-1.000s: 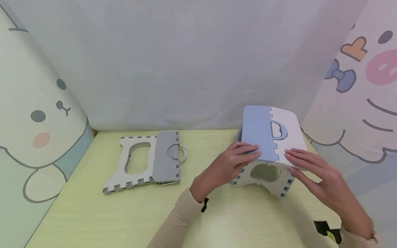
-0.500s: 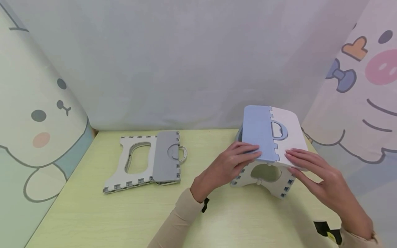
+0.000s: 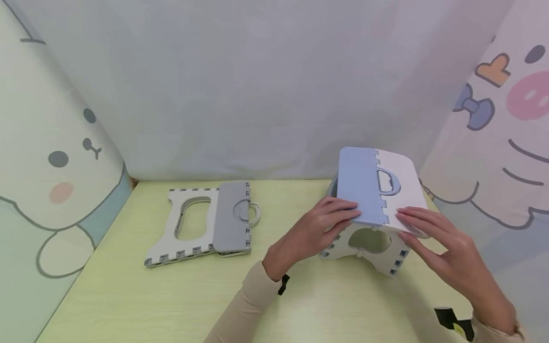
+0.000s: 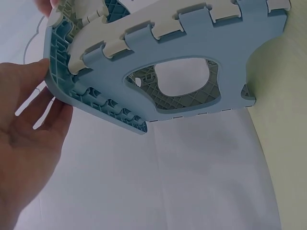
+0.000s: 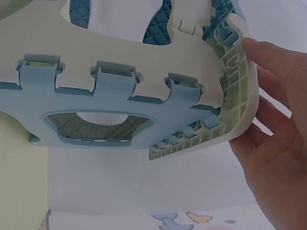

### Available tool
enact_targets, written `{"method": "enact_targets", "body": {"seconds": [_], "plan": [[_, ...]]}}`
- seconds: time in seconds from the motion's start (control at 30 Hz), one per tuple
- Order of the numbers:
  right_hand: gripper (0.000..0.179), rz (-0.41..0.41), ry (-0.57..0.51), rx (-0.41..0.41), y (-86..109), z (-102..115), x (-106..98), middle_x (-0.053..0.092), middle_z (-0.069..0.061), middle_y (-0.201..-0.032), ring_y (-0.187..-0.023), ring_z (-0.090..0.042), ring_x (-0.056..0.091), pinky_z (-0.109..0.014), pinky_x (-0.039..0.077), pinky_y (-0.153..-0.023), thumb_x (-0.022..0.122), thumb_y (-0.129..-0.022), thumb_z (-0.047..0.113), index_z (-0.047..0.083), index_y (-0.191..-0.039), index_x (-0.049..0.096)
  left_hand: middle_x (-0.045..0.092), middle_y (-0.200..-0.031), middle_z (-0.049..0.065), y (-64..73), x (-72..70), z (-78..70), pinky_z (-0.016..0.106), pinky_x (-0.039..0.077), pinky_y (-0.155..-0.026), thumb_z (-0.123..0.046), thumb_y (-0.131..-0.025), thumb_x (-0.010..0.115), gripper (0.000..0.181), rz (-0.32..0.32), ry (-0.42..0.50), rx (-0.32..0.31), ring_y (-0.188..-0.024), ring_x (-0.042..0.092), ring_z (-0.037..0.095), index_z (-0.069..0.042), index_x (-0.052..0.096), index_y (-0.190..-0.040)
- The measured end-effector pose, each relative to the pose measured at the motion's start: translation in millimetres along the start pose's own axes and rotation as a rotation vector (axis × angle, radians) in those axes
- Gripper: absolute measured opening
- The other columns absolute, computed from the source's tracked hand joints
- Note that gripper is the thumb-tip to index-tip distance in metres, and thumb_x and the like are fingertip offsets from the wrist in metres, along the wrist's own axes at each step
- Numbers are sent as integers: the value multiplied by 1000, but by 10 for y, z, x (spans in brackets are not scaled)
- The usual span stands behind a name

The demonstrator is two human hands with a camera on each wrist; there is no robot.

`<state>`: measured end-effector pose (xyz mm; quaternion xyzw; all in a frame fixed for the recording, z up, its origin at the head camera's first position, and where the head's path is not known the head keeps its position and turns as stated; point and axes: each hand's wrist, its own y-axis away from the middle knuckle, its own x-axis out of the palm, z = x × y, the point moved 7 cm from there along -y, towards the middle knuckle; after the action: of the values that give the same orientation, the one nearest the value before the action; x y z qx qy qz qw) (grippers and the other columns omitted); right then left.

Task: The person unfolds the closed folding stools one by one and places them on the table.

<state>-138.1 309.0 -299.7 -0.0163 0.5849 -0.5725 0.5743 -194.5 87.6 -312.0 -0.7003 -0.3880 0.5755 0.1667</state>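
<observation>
An unfolded folding step stool (image 3: 358,183) stands upright at the right of the table, its top half blue and half white with a blue handle (image 3: 391,188) along the seam. My left hand (image 3: 315,226) holds the blue half's near corner, fingers on top and thumb at the edge. At the white half's near corner, my right hand (image 3: 446,250) has its fingers on top and its thumb against the front edge. Both wrist views show the ribbed underside and the hinged blue-and-white legs (image 4: 235,52). Left of it, a grey-and-white folding stool (image 3: 233,216) lies folded flat.
The pale yellow-green table (image 3: 171,305) ends at a grey-white curtain (image 3: 274,95) behind. Cloth panels with cartoon animals hang on the left (image 3: 60,205) and right (image 3: 493,166), the right one close beyond the standing stool.
The whole scene has shifted slightly right in the head view. Both hands stay at the stool's near corners, and neither stool has visibly moved on the table.
</observation>
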Motion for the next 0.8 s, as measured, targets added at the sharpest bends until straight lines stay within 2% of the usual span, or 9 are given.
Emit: {"method": "enact_targets", "body": {"seconds": [0.23,0.43,0.67,0.8], "plan": [[62,-18,11,12,-12,5,12,68,-15,-124,-126,-6,54,-9,39,-104,60,-99,56,0,-122,73,68,-130,10,30,-45,-5,17,39,-109,-6,-98,71,26,-26,-18,-17,-124,57,22,-4,72,-124],[60,-63,-10,-30,-42,66,42,68,-16,-118,-121,-10,55,-10,40,-103,62,-99,53,-2,-117,74,68,-126,10,70,-79,0,18,43,-105,-6,-96,73,25,-41,-32,-36,-121,57,22,-4,74,-121],[59,-38,8,-4,-60,98,102,67,-14,-122,-123,-11,53,-10,39,-104,61,-99,55,0,-118,74,68,-119,8,127,-149,7,14,46,-98,-6,-95,74,20,-89,-30,-6,-116,58,20,-4,75,-115],[59,-34,-5,-12,-83,129,134,67,-15,-122,-122,-11,53,-9,40,-102,61,-99,54,0,-117,74,68,-116,7,166,-190,25,16,48,-96,-5,-93,75,19,-128,-20,9,-114,60,19,-5,76,-112]]}}
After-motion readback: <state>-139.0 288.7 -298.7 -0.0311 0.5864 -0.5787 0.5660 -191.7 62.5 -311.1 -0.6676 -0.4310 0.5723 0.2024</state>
